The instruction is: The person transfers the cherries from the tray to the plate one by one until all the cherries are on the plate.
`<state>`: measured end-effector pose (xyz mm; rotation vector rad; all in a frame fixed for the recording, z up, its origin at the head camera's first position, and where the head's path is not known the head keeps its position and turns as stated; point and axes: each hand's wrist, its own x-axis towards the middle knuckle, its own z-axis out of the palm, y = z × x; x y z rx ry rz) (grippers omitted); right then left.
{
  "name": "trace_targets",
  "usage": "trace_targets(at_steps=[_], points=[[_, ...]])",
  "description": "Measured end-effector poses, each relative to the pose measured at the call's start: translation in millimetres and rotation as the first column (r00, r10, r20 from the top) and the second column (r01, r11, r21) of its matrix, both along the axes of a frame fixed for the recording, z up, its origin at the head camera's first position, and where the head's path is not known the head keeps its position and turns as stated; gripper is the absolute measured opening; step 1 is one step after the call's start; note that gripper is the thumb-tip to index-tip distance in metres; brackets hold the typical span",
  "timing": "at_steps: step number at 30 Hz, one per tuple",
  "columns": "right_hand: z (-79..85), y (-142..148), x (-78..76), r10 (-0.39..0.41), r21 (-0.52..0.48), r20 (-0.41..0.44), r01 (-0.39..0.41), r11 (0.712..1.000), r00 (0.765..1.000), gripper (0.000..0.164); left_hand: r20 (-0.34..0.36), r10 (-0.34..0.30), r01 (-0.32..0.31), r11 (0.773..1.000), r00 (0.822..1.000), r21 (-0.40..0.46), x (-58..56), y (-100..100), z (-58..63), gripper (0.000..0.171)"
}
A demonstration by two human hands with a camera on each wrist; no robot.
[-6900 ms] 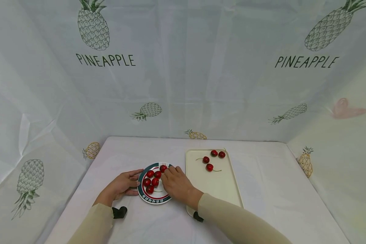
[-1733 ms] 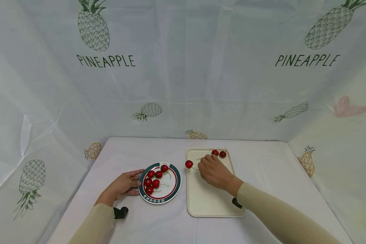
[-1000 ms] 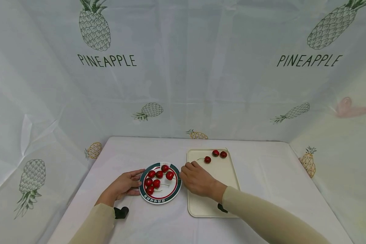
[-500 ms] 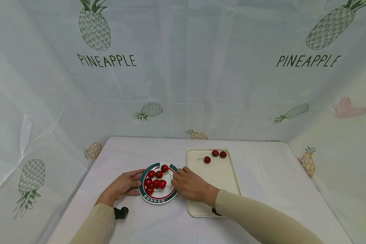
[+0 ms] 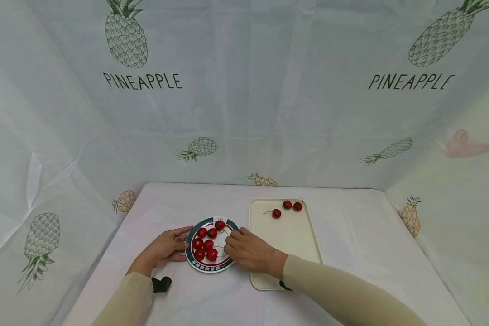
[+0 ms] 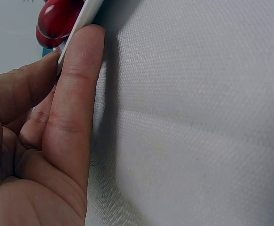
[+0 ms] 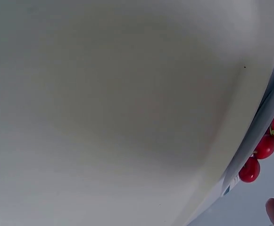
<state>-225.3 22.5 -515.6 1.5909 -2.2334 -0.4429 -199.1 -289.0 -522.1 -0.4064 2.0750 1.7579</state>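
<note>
I see the left hand (image 5: 163,248) pinching the thin rim of a smooth, round plate (image 5: 203,268), with seven glossy red cherries (image 5: 208,245) just right of its fingers. The right hand (image 5: 246,250) has bent fingers over the plate's edge, whether holding anything I cannot tell; beyond them, three cherries dot a flat rectangular tray (image 5: 285,244).

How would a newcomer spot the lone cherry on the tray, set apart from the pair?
On the white table, find the cream tray right of the round plate. Toward its far end lies a pair of cherries. The target cherry sits left of them and nearer the tray's middle, its stem pointing left.
</note>
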Motion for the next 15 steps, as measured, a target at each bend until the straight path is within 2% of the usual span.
trace_targets(at_steps=[15], points=[[-6.5,-4.5,1.4,0.002,0.043,-0.040,-0.001,0.999,0.999,0.017,-0.009,-0.013,0.013,1.000,1.000,0.003,0.6,-0.7,0.3,0.061]])
